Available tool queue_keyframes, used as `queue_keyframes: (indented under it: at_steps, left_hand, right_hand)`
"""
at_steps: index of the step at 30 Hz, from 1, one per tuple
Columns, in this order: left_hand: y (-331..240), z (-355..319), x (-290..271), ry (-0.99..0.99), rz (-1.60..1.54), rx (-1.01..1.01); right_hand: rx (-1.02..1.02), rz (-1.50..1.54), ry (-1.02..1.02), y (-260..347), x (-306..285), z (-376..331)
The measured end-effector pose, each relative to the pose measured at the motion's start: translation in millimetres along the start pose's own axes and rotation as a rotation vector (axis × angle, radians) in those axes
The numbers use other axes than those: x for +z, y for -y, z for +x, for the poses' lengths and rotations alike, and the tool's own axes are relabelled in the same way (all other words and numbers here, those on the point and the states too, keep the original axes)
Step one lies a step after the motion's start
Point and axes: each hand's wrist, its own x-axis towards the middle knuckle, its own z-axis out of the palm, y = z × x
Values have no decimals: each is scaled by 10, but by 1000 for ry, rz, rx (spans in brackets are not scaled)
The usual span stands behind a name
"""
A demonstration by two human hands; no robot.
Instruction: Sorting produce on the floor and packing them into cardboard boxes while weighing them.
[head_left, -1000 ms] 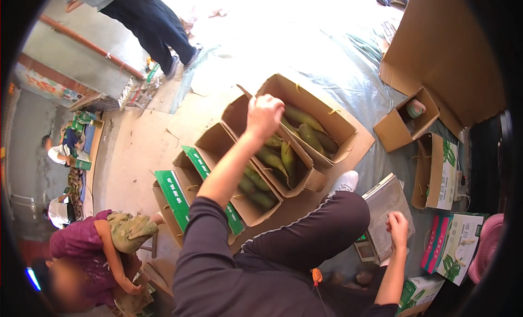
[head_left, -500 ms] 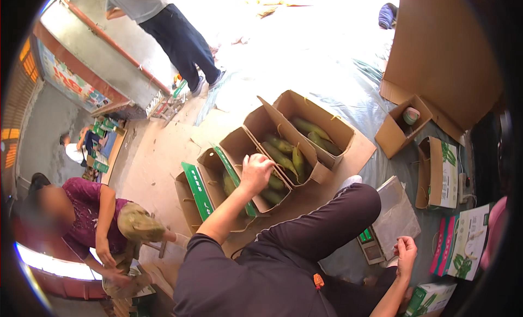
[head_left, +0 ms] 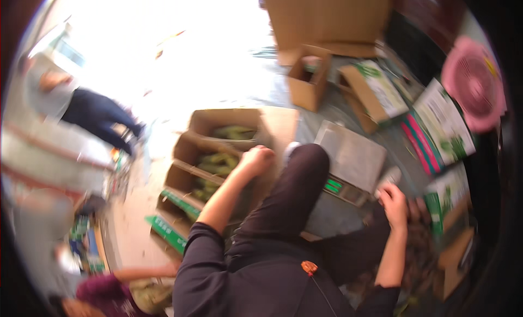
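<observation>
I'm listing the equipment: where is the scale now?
In the head view, right of centre, the scale lies between the bent knee and the right hand.

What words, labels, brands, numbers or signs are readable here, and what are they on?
None can be read.
Green box flap, lower left: pale marks, too blurred.
Scale display: glowing green, too blurred.
Carton with pink side: print too small and blurred.
White-and-green carton above the scale: likewise.
</observation>
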Motion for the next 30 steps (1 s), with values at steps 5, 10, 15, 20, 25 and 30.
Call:
queue_keyframes:
  at_steps: [5, 10, 15, 20, 25, 30]
  left_hand:
    - [-531, 654, -144, 73, -499, 136]
    - [-1225, 1172, -277, 225, -478, 288]
    - [-2058, 1630, -266, 363, -317, 461]
    - [-2535, 2076, -151, 407, -284, 399]
    - [-2709, 2724, 498, 488, -353, 329]
    - [-2808, 3149, 1110, 544, -614, 64]
  right_hand:
    - [-102, -332, -145, -165, -62, -7]
    - [-80, -462, -173, -222, -104, -6]
    - [-66, -488, -136, -363, -154, -66]
    - [-42, -473, -67, -294, -109, -12]
    - [40, -437, 16, -161, -115, 25]
    - [22, -439, 81, -47, -100, 51]
